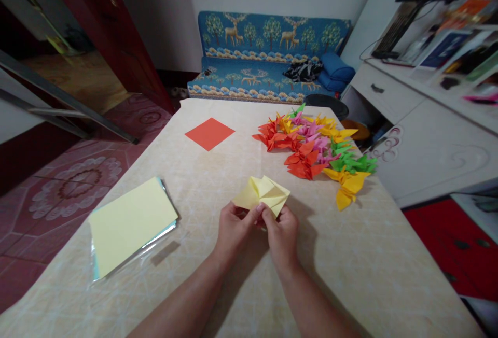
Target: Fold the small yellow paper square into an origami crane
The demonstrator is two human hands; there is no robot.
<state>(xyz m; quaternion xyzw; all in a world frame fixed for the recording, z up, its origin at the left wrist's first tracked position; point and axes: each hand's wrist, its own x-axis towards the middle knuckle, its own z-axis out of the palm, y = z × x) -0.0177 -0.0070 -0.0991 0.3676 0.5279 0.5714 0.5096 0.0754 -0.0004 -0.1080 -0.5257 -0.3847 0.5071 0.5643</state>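
A partly folded sheet of pale yellow origami paper (268, 191) is held up between both hands, just above the table. Its creased flaps stand up and spread away from me. My left hand (237, 224) grips its near left edge, thumb on top and fingers curled beneath. On the near right edge, my right hand (282, 226) pinches it the same way. The two thumb tips almost meet at the paper's near side. Fingers under the paper are mostly hidden.
Several folded paper cranes (311, 143) in red, pink, yellow and green cluster at the table's back right. A red paper square (210, 134) lies at back left. Nearer on the left is a stack of yellow paper (132, 226) on clear plastic. A blue sofa (268, 53) stands behind the table (218, 296).
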